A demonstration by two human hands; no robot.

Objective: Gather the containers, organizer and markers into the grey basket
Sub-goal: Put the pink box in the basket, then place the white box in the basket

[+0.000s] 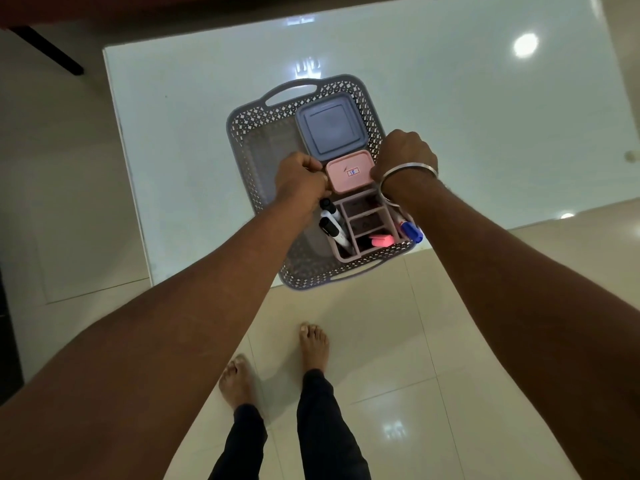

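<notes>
The left grip (301,178) and the right grip (405,157) meet the pink container (350,171) from opposite sides. The left one's fingers are curled tight against its left edge, and the right one's thumb and curled fingers close on its right edge, so both have hold of it. A silver bangle (412,168) circles the right wrist. The pink container has its lid on, with a small label in the middle, and sits inside the grey basket (242,133) about midway along the right-hand wall. Just beyond it, touching or nearly so, a larger square container with a blue-grey lid (330,128) fills the far right corner of the basket. On the near side stands the organizer (367,223), a pale pinkish tray with several compartments. Its left slot holds black-capped markers (330,223) leaning upright, a near compartment holds a pink highlighter (381,240), and a blue-capped marker (412,232) sticks up at its right end. The two middle compartments look dark, and what they hold cannot be made out. The left half of the basket shows its bare lattice floor. The basket rests on a glossy white bench (173,133), its near end jutting past the bench's near edge over the tiled floor (398,358), where the person's bare feet stand.
</notes>
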